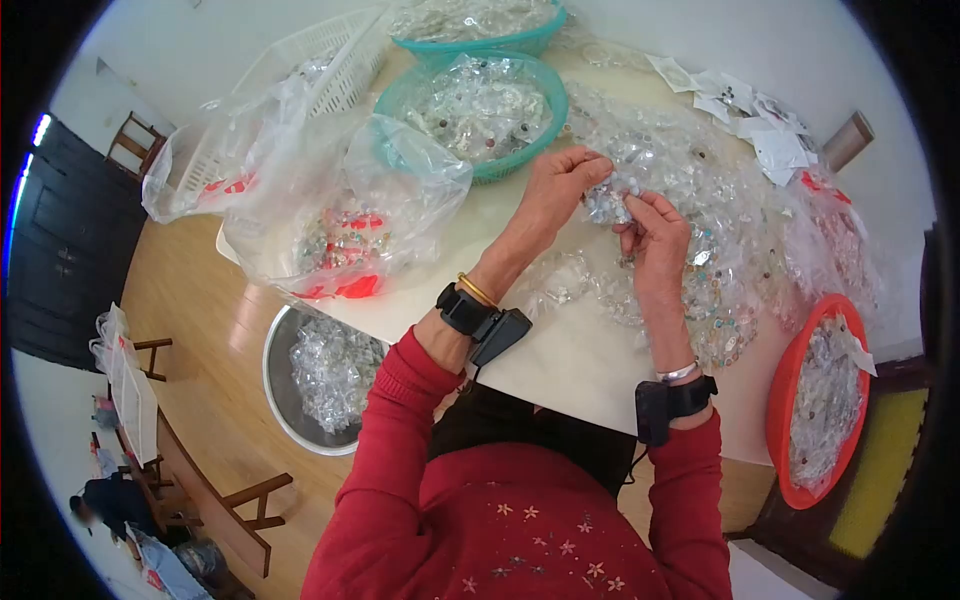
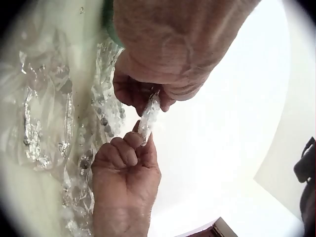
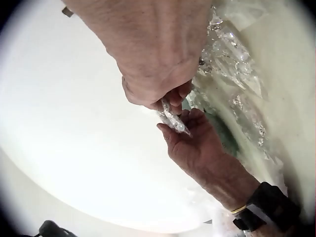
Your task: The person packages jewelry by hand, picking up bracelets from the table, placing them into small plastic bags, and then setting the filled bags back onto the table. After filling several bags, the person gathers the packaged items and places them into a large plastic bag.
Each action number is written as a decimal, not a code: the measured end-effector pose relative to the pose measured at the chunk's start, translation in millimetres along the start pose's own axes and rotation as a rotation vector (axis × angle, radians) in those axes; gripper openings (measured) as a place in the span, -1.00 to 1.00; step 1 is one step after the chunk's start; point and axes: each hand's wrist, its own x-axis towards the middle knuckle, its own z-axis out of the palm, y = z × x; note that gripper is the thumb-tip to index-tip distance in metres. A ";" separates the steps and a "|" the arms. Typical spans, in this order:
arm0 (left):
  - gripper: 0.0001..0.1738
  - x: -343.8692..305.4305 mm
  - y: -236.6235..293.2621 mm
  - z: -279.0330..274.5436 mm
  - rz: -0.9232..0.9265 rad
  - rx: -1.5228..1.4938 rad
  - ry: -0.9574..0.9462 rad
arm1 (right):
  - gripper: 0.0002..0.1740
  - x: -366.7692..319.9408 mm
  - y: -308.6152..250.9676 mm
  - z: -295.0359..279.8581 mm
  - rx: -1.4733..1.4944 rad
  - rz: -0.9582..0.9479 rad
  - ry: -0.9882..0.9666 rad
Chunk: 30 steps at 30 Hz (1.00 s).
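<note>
Between the fingertips of both hands is a small clear plastic packet (image 1: 606,207) with shiny pieces inside. My left hand (image 1: 553,200) pinches its upper left side, thumb and forefinger together. From the right, the thumb and curled fingers of my right hand (image 1: 660,245) grip the other end. In the left wrist view the packet (image 2: 149,118) stands edge-on between the two hands. The right wrist view shows the packet (image 3: 173,118) by the left thumb, its top covered by the right hand. Beneath the hands spreads a heap of similar packets (image 1: 700,200) on the table.
A teal basket (image 1: 556,128) of packets stands behind the left hand, another beyond it. Left lies an open plastic bag (image 1: 410,180) beside a white crate (image 1: 350,65). A red basin (image 1: 778,430) is at the right, a metal basin (image 1: 275,385) below the table's (image 1: 480,235) left edge.
</note>
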 end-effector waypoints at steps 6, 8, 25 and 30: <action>-0.87 0.1 -3.1 -0.3 0.040 0.030 -0.028 | -0.86 -5.1 -8.7 3.8 0.201 0.080 0.064; -0.87 0.5 -5.0 -1.4 0.051 0.037 -0.038 | -0.87 -5.9 -9.4 3.0 0.228 0.091 0.070; -0.85 0.2 -5.2 -4.0 -0.085 -0.130 -0.033 | -0.81 -3.2 -1.9 4.7 -0.251 -0.176 0.062; -0.86 -0.8 -4.0 -3.7 -0.078 -0.129 -0.024 | -0.80 -2.3 -0.9 4.6 -0.072 -0.098 0.019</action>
